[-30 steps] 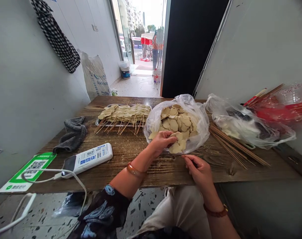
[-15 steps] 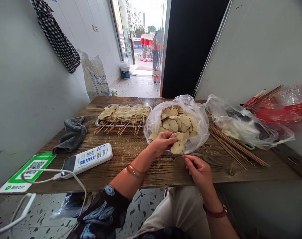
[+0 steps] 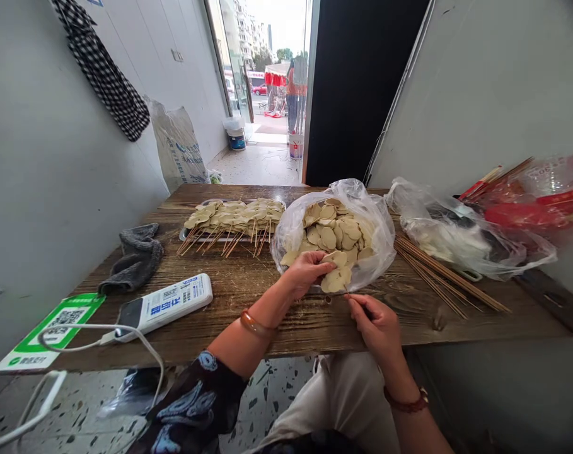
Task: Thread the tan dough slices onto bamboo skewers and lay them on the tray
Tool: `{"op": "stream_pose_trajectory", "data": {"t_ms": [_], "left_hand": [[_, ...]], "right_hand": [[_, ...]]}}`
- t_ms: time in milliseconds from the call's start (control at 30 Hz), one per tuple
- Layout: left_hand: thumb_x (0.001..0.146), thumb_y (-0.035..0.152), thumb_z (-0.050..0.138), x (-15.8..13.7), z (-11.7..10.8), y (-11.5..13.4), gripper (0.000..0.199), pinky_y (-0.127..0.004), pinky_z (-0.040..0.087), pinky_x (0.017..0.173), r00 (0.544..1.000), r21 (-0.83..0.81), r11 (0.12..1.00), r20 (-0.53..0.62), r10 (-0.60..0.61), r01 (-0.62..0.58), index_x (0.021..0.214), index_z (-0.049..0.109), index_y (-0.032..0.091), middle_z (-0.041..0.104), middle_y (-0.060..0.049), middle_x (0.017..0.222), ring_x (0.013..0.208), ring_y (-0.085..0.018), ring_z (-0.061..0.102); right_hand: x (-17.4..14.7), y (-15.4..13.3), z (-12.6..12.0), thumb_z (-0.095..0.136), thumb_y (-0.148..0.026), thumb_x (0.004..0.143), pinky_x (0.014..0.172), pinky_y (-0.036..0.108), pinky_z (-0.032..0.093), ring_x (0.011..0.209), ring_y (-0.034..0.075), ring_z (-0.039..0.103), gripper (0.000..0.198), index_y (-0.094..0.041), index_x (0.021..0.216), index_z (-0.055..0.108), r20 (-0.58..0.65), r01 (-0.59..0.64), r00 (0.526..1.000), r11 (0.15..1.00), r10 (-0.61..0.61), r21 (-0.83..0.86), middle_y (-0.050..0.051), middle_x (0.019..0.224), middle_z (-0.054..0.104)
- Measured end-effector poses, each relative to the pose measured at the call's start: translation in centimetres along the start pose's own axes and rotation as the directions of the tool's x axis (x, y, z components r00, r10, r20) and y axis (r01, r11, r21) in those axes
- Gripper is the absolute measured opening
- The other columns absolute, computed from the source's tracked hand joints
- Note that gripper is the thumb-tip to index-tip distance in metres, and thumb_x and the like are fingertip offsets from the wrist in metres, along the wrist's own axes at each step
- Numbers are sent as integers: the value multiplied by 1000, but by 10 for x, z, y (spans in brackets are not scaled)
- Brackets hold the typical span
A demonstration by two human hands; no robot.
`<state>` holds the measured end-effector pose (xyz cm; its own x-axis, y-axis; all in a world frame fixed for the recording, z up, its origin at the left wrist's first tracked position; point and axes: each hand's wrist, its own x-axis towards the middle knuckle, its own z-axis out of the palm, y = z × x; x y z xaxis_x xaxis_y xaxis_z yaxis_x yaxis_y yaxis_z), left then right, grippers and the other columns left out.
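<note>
Pale, thin round slices (image 3: 336,279) are pinched in my left hand (image 3: 309,275), just over the near rim of a clear plastic bag (image 3: 383,252). Inside that bag lies a heap of the same slices (image 3: 331,230). My right hand (image 3: 376,323) is closed on a thin wooden skewer (image 3: 347,293), whose tip meets the lower slice; most of the skewer is hidden by the fingers. Left of the bag, a metal tray (image 3: 185,236) carries rows of skewered slices (image 3: 234,216), their sticks pointing toward me.
Loose skewers (image 3: 449,277) lie right of the bag, beside another plastic bag (image 3: 432,233) and red packaging (image 3: 536,205). On the left are a grey cloth (image 3: 133,258), a white power bank (image 3: 173,302) with a cable, and a green QR card (image 3: 54,328). A person (image 3: 295,88) stands outside the doorway.
The lower slice has turned a little and sits slightly further onto the skewer tip. Both hands keep nearly the same place; the whole view has shifted slightly.
</note>
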<state>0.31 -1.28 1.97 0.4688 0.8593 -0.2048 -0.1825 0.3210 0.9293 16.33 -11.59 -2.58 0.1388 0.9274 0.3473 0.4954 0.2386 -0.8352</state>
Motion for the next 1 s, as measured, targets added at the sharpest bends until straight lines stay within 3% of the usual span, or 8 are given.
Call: {"op": "stream_pose_trajectory", "data": {"t_ms": [267,567,733,1000], "left_hand": [[50,42,84,1,-2,-2,41,-18,33,44,1000,33,999,15,-3,3,68,63,11,57,1,57,47,-6,47],[57,45,82,2,0,-3,44,-18,39,51,999,-98,995,40,28,-24,84,68,13,62,0,69,55,-7,53],[56,46,83,4,-3,-5,42,-17,35,47,998,-13,998,6,58,-58,73,66,11,58,1,62,50,-6,48],[54,48,83,1,-7,2,43,-18,32,45,997,-13,997,-42,72,-73,70,67,11,56,2,58,46,-5,44]], "right_hand": [[1,-2,0,54,-35,89,58,26,47,60,16,61,26,-19,84,74,-32,54,998,998,-54,-22,3,68,69],[1,2,2,54,-36,88,55,25,46,61,16,61,27,-19,84,74,-6,11,1000,1000,-11,-2,4,69,69],[2,4,3,55,-36,88,57,26,48,64,17,62,25,-20,85,75,11,14,1000,1000,-15,21,4,74,70],[3,1,2,55,-37,88,48,23,45,57,15,60,26,-20,91,75,43,-46,998,997,44,68,4,72,70]]}}
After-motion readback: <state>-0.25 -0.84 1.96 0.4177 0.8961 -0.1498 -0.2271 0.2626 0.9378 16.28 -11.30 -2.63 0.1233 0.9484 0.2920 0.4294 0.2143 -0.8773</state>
